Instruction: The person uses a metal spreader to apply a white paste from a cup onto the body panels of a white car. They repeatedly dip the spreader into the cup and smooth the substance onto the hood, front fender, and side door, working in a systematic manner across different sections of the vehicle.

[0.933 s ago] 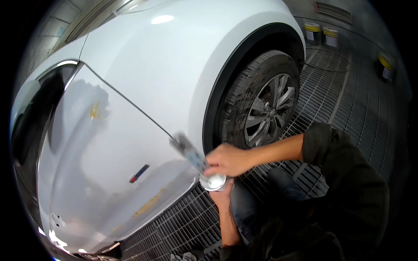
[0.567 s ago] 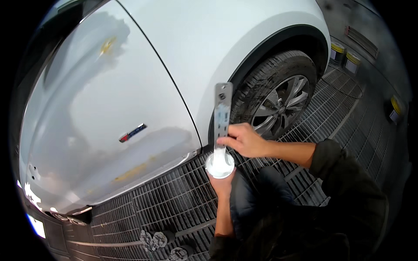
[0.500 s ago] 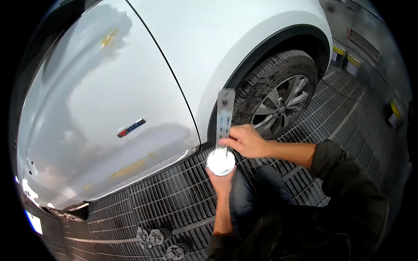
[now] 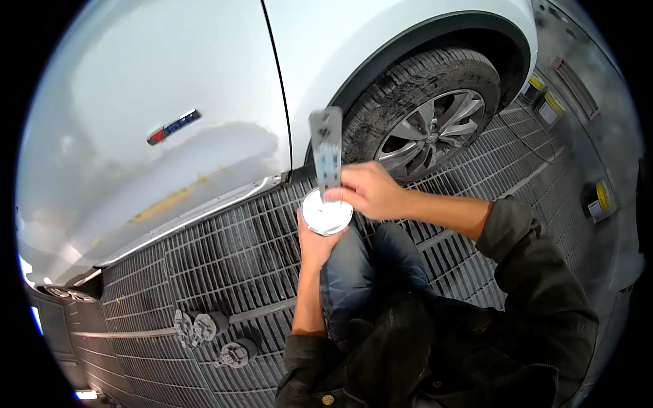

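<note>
1 hand (L) [image 4: 317, 249] grips cup [image 4: 324, 221], R hand [image 4: 371, 192] strip [image 4: 326, 148], prob. metal; car [image 4: 238, 81], grated flr [image 4: 238, 248].

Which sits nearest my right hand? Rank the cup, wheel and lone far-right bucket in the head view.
From the right hand:
1. Cup, just lower left
2. Wheel, upper right
3. Lone bucket, far right

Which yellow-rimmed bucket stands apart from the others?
The bucket farthest right in the picture, standing alone; the other two buckets stand close together, higher up, past the wheel.
</note>
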Demonstrator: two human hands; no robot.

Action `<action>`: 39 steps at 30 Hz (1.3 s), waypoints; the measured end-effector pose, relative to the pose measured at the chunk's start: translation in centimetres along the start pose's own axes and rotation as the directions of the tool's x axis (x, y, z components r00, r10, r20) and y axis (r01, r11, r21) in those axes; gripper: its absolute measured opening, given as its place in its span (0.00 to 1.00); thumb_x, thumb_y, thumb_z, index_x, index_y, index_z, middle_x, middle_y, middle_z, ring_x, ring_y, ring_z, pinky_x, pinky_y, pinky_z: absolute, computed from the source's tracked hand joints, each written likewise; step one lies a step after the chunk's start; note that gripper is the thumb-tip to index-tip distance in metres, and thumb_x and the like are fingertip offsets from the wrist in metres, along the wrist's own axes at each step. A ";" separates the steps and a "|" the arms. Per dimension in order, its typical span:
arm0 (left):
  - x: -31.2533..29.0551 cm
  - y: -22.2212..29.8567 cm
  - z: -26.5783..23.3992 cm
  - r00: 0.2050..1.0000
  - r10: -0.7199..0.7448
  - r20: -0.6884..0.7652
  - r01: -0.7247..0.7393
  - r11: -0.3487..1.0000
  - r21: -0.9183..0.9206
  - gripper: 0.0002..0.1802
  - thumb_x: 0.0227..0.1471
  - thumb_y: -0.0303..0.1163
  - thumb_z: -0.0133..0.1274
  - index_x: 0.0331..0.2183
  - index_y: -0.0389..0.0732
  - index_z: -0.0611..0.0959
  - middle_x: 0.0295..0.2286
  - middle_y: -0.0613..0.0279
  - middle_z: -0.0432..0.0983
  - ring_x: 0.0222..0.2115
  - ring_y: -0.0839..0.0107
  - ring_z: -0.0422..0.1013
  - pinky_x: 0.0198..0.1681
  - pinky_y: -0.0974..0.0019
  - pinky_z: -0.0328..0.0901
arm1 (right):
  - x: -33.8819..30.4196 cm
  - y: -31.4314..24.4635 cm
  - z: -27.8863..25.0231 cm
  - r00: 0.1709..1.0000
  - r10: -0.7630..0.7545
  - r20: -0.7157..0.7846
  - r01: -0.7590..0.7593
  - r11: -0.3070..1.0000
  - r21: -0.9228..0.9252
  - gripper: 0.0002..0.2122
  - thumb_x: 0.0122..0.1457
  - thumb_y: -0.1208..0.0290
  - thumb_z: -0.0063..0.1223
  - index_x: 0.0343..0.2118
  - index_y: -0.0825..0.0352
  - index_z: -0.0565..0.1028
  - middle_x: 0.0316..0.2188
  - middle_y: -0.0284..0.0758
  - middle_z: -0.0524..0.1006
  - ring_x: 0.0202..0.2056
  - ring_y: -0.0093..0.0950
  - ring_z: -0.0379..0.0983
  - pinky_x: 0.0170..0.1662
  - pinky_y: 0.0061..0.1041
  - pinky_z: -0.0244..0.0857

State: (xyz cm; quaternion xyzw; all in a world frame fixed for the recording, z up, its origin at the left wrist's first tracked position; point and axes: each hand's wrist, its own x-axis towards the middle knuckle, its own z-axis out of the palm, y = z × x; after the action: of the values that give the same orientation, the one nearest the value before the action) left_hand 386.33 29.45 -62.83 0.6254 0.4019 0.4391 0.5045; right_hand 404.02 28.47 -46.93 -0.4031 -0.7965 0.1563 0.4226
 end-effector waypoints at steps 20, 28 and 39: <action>1.4 7.3 -4.8 0.805 0.085 0.587 0.106 0.953 -0.284 0.55 0.25 0.33 0.77 0.56 0.35 0.68 0.49 0.61 0.72 0.50 0.70 0.67 0.57 0.62 0.60 | 9.4 -6.8 -3.8 0.958 -0.198 0.207 0.006 0.737 0.676 0.19 0.60 0.55 0.55 0.24 0.69 0.75 0.19 0.30 0.74 0.23 0.22 0.74 0.28 0.22 0.71; 3.2 3.8 -6.0 0.618 0.204 0.760 0.328 0.811 -0.484 0.59 0.15 0.31 0.79 0.56 0.37 0.71 0.50 0.62 0.74 0.52 0.67 0.67 0.56 0.62 0.61 | 13.1 -12.3 -3.1 0.753 -0.365 0.547 -0.490 0.244 0.837 0.41 0.48 0.20 0.22 0.09 0.62 0.61 0.06 0.27 0.61 0.08 0.19 0.62 0.13 0.22 0.64; 1.2 6.6 -7.0 0.942 0.131 0.310 -0.026 0.947 -0.321 0.47 0.29 0.30 0.75 0.53 0.33 0.71 0.42 0.59 0.77 0.44 0.69 0.72 0.50 0.63 0.66 | 12.5 -10.2 -3.1 0.944 0.192 0.267 -0.327 0.471 0.819 0.39 0.53 0.24 0.20 0.15 0.64 0.62 0.09 0.28 0.56 0.12 0.20 0.53 0.17 0.23 0.55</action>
State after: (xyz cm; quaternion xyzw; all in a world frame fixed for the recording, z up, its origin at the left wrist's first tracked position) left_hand 380.38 31.41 -55.42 0.6173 0.2125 0.4073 0.6387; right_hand 397.32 31.53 -32.22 -0.2473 -0.5720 0.6168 0.4809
